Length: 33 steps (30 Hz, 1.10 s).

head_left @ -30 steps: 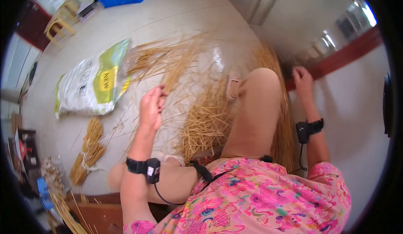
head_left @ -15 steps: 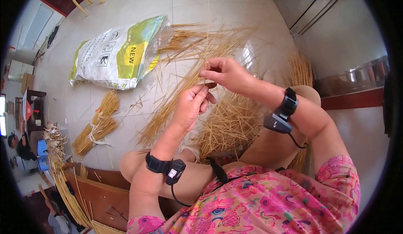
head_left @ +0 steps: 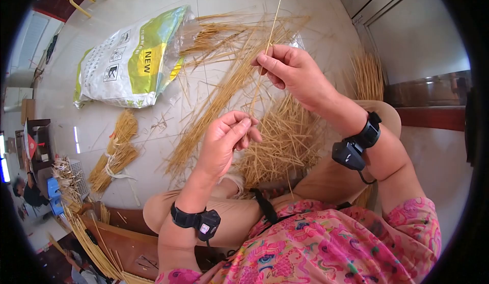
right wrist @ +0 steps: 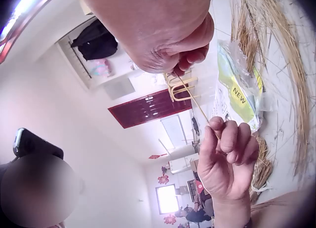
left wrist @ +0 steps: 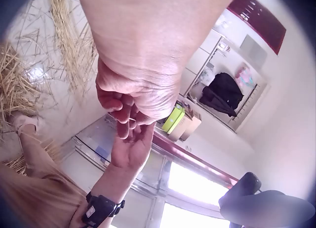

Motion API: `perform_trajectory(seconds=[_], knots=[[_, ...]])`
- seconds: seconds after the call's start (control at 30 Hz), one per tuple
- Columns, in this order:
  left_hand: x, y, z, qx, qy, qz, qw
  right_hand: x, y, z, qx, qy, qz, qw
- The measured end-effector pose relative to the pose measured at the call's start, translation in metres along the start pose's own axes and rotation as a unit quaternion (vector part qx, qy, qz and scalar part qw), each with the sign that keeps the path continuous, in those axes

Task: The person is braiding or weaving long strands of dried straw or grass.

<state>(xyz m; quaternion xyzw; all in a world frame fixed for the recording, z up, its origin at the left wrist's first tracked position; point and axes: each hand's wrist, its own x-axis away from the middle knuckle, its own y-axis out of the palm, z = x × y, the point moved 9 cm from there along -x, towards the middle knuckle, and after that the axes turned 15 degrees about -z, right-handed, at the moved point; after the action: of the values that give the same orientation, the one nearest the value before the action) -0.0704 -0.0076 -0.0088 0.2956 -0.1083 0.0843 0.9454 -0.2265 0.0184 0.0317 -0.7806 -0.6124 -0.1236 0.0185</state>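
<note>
A single thin straw stalk runs between my two hands and on past the upper one toward the top of the head view. My right hand pinches it between thumb and fingers, in front of the right knee. Lower and to the left, my left hand pinches its lower end. The right wrist view shows the stalk stretched taut-looking and straight from one hand to the other. Beneath the hands lies a loose pile of short straw pieces on the floor, beside a long swath of stalks.
A white and green plastic bag lies at the left, with a tied straw bundle below it. More stalks stand against the metal cabinet. A wooden box is beside the left leg.
One second ago the hands were wide apart, the right out by the cabinet. They came together over the straw, then the right hand moved up and away along the stalk.
</note>
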Motion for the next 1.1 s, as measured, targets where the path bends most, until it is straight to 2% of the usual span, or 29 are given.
perform_trajectory(seconds=[0.13,0.3,0.47,0.57,0.8,1.0,1.1], knots=[[-0.002,-0.004,-0.001,-0.035,0.033,0.027,0.999,0.002,0.008,-0.002,-0.018,-0.015,-0.003,1.000],[-0.001,-0.015,-0.001,-0.057,0.041,0.074,0.995,0.008,0.025,0.013,-0.001,0.023,-0.043,0.999],[0.001,-0.015,-0.001,-0.032,0.055,0.078,0.995,0.010,0.040,0.030,0.008,0.043,-0.085,0.995],[0.003,-0.017,0.000,-0.032,0.062,0.090,0.993,0.010,0.051,0.052,-0.033,0.010,-0.117,0.993],[0.006,-0.017,0.006,-0.031,0.063,0.103,0.992,0.015,0.055,0.044,-0.071,0.039,-0.119,0.990],[0.005,-0.017,0.000,-0.059,0.046,0.097,0.993,0.010,0.033,0.021,-0.023,0.008,-0.031,0.999],[0.004,-0.013,-0.005,-0.082,0.022,0.091,0.992,0.007,0.018,0.010,-0.071,-0.023,0.005,0.997]])
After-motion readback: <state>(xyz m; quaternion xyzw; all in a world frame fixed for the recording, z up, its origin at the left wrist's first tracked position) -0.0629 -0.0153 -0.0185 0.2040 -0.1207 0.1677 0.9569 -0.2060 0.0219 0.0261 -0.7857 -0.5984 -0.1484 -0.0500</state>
